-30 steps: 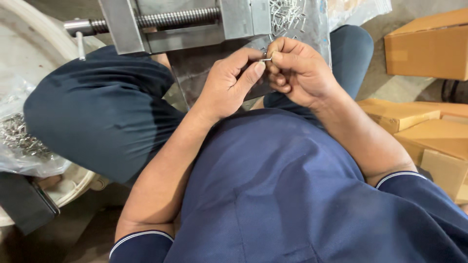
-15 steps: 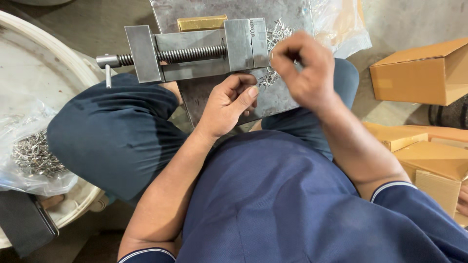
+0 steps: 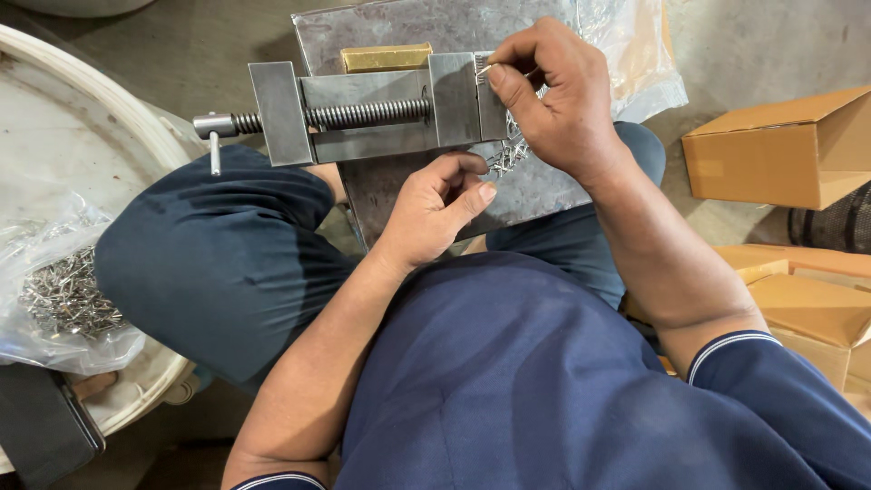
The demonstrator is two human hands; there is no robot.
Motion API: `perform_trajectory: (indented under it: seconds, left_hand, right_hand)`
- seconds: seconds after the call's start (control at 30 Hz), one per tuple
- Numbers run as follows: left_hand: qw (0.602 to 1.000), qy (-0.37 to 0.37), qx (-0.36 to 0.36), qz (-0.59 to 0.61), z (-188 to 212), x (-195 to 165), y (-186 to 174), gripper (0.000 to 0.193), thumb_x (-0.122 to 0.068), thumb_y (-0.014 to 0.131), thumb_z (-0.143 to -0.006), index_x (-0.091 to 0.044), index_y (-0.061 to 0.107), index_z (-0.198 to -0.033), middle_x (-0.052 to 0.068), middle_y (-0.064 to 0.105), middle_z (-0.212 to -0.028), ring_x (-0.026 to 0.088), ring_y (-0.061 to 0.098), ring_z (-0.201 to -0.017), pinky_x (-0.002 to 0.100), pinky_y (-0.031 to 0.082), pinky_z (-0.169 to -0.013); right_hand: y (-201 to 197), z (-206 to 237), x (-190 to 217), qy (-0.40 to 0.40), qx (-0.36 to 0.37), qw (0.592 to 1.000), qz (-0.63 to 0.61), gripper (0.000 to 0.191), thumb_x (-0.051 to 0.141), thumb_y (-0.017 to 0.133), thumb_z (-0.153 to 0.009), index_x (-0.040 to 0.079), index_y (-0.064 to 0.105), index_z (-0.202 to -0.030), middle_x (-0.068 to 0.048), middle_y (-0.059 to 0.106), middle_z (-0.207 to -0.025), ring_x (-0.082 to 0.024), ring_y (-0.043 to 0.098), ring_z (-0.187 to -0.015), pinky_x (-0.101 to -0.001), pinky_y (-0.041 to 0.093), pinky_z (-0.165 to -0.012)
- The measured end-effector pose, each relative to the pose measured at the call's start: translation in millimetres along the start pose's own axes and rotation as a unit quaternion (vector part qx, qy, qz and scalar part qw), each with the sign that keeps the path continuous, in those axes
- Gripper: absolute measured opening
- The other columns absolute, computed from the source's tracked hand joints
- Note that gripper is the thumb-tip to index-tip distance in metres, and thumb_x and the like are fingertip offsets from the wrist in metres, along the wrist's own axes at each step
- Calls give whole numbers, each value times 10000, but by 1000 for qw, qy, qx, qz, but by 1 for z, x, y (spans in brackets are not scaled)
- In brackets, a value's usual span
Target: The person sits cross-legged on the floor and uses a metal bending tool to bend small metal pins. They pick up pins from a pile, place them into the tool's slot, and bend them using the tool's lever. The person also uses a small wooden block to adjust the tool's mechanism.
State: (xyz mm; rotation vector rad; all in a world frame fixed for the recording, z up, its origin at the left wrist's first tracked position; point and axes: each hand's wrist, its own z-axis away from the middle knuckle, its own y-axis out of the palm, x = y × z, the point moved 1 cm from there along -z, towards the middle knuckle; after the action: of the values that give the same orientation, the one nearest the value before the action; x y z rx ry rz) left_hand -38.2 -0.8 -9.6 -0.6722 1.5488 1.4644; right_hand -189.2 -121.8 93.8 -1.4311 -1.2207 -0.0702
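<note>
The right hand (image 3: 558,100) reaches up to the right end of a small steel vise (image 3: 363,113); its thumb and forefinger are pinched on a small metal piece (image 3: 484,71) at the top of the vise's jaw block; the left hand (image 3: 435,213) rests just below the vise with fingers loosely curled, and I cannot tell whether it holds anything; the vise sits on a grey metal plate (image 3: 435,23) between the person's knees; loose small metal pieces (image 3: 506,156) lie on the plate between the 2 hands; a clear bag of similar pieces (image 3: 63,290) lies in a white tub (image 3: 82,100) at left; cardboard boxes (image 3: 780,150) stand at right.
</note>
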Motion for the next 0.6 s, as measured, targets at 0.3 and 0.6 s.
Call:
perform_trajectory:
  seconds: [0.3,0.6]
  left_hand:
    - [1000,5,-11,2,-2,-3,1,321,-162,728,-990,25,617,-1225,-30,616,-916,50,559,-826,221,490,-764]
    - [1000,3,-6,-12,10,-3,-3,247,-124,692,-1060,16,599,-1242,-5,628,-892,77,591,-769,245,518,-683]
  right_hand:
    - [-1,0,6,-2,6,1000,19,124,13,738,-1054,2,697,-1171,-102,642,-1016,-179,672,-852,-286,555,-753]
    - [-8,85,-39,131,-35,988,-68,71,13,750,-1078,-14,691,-1047,-86,647,-823,-125,608,-730,-270,451,-661]
